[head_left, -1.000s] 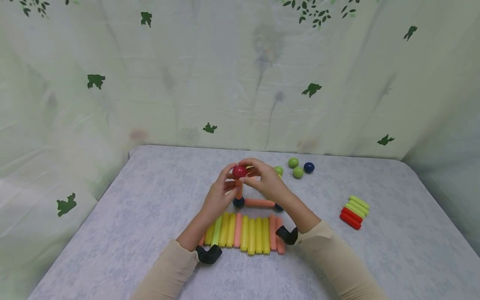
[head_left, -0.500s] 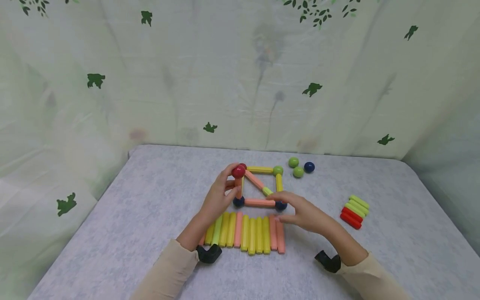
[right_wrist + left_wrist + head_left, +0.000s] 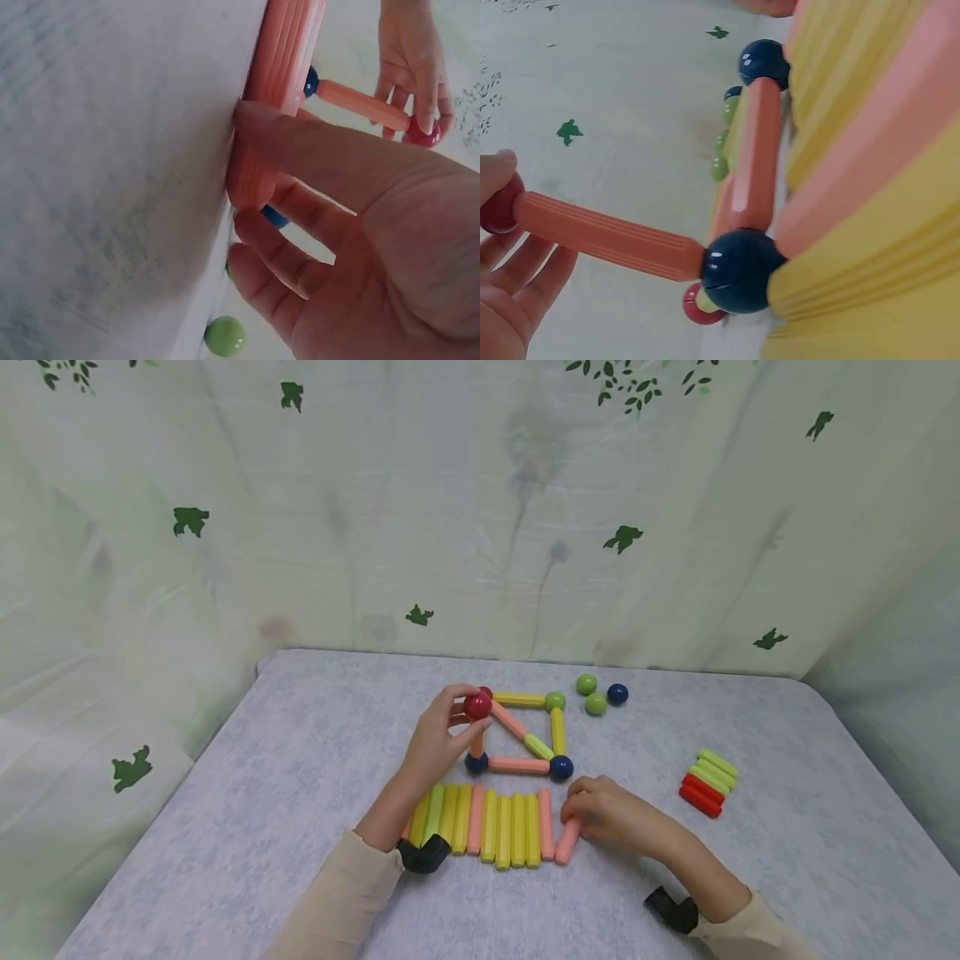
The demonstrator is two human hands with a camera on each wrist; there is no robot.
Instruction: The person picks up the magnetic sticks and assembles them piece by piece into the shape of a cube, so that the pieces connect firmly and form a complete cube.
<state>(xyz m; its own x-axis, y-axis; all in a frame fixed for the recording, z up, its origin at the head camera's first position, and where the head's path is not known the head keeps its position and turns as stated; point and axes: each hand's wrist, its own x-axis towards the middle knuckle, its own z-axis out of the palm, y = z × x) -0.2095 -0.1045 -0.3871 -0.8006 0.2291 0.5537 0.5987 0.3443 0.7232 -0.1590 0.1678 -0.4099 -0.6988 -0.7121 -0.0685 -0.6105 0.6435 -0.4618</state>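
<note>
My left hand point(image 3: 437, 731) pinches a red ball point(image 3: 477, 705) between thumb and fingers. That ball tops an upright orange rod point(image 3: 607, 234) rising from a dark blue ball point(image 3: 744, 270) at the near left corner of a flat frame. The frame's near side is a pink rod point(image 3: 519, 765) ending in another blue ball point(image 3: 561, 767). A pink and green diagonal crosses it, with yellow rods point(image 3: 519, 699) behind. At the right end of the rod row, my right hand point(image 3: 611, 814) pinches a pink rod point(image 3: 568, 841), which slants away from its neighbour.
In front of the frame lies a row of yellow, green and pink rods point(image 3: 504, 833). Loose green balls point(image 3: 596, 703) and a blue ball point(image 3: 617, 694) sit at the back. Short red and green rods point(image 3: 708, 783) lie at the right. A patterned curtain point(image 3: 480, 510) hangs behind the table.
My right hand has left the red ball, moved down and to the right, and taken hold of the end pink rod, turning it slightly. My left hand stays at the red ball.
</note>
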